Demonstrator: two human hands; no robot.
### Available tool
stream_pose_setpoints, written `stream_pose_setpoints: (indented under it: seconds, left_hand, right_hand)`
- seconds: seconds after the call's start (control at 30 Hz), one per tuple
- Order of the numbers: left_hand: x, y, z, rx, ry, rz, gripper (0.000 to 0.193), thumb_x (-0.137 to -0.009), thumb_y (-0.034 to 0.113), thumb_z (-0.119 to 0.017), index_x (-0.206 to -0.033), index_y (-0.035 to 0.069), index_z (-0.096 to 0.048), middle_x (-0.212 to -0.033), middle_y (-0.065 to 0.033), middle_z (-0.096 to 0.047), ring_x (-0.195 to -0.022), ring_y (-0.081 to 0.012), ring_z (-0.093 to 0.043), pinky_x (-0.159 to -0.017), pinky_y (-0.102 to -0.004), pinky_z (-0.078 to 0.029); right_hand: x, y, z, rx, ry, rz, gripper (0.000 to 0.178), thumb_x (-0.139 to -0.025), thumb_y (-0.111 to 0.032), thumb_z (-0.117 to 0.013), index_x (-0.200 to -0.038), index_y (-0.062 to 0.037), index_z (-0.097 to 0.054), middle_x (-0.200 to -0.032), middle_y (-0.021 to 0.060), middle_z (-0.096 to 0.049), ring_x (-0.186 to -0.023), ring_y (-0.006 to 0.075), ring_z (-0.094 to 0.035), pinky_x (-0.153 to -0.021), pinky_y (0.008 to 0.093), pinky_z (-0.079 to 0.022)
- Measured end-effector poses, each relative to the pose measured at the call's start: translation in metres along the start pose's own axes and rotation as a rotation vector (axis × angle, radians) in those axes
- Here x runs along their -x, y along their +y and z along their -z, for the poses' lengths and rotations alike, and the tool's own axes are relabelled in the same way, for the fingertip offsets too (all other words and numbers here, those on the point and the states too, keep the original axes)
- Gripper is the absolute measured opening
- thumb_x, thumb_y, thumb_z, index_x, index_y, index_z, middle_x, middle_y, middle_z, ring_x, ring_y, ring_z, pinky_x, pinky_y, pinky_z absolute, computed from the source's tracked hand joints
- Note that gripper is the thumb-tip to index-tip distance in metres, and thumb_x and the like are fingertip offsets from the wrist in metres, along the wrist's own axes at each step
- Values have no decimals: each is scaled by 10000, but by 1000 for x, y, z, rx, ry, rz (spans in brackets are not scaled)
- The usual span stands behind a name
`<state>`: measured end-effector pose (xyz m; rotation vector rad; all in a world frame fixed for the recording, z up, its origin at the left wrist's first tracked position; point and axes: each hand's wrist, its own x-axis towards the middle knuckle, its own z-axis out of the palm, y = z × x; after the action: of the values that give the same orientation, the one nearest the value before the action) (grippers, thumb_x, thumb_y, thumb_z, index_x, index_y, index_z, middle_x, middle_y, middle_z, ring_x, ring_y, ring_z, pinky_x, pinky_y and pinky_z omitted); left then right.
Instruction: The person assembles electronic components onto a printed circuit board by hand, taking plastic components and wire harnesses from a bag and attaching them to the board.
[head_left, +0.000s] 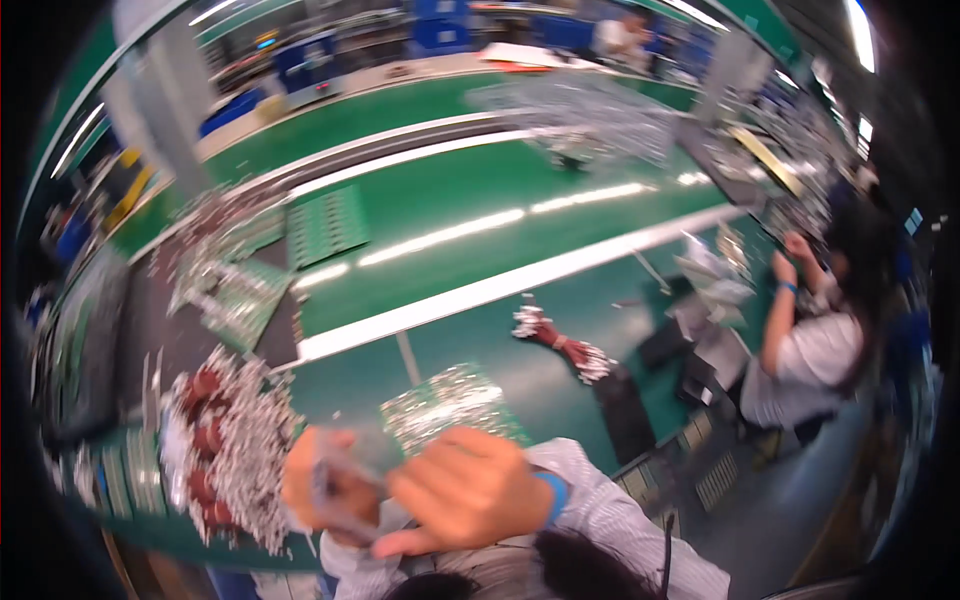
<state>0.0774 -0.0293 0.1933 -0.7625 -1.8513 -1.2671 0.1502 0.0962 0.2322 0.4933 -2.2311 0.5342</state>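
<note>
My left hand (312,482) and my right hand (468,490) are close together at the near edge of the bench, both blurred by motion. A translucent piece of thin plastic (345,500) stretches between them, its exact kind unclear. The left fingers curl around it, and the right hand is closed with its thumb against its lower end. A blue band (553,497) circles my right wrist. Just beyond my hands lies a green circuit board panel (450,405) with shiny parts. To the left is a big pile of red-brown wire bundles with white connectors (240,450).
One tied wire bundle (565,345) lies right of the board, near a black strip (622,410). More circuit boards (240,300) sit at left on a dark mat. Clear plastic sheeting (590,115) covers the far bench. A co-worker (810,340) sits at the right.
</note>
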Motion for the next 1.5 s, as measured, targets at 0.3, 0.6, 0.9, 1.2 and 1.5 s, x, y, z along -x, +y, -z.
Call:
stream_pose_setpoints:
  seconds: [0.3,0.6,0.9,1.2,1.5]
  left_hand:
    - [20,-12,-1,-99,-126,386,381,-856,406,-518,-775,37,-464,-593,-35,-414,-493,-155,-407,-473,-237,-340]
    - [7,-8,-39,166,-286,325,391,-856,413,-509,-794,29,-475,-629,-29,-434,-531,-142,-420,-504,-234,-344]
    - [5,2,-44,319,-374,343,402,-857,420,-500,-813,21,-486,-664,-23,-454,-569,-128,-434,-534,-230,-348]
    - [2,10,-34,435,-409,384,416,-857,428,-492,-832,12,-497,-700,-17,-474,-608,-115,-447,-565,-227,-352]
    - [-3,18,-3,457,-429,417,432,-857,435,-483,-852,4,-508,-736,-11,-494,-646,-102,-460,-596,-224,-356]
  right_hand:
    - [7,0,-9,20,213,18,528,-762,-545,-479,-589,-46,-465,-553,50,-423,-499,193,-422,-508,296,-324]
    - [6,7,-34,20,293,-30,562,-780,-540,-452,-542,-30,-456,-514,71,-422,-472,212,-413,-521,317,-324]
    - [8,0,-30,42,378,17,530,-778,-521,-467,-554,-41,-452,-533,69,-429,-480,216,-413,-527,320,-332]
    - [3,14,-42,10,340,12,499,-785,-494,-475,-546,-57,-442,-512,55,-419,-466,213,-413,-513,320,-327]
    - [3,29,-18,-12,359,-32,487,-831,-498,-415,-600,-71,-467,-540,24,-388,-470,177,-413,-455,286,-306]
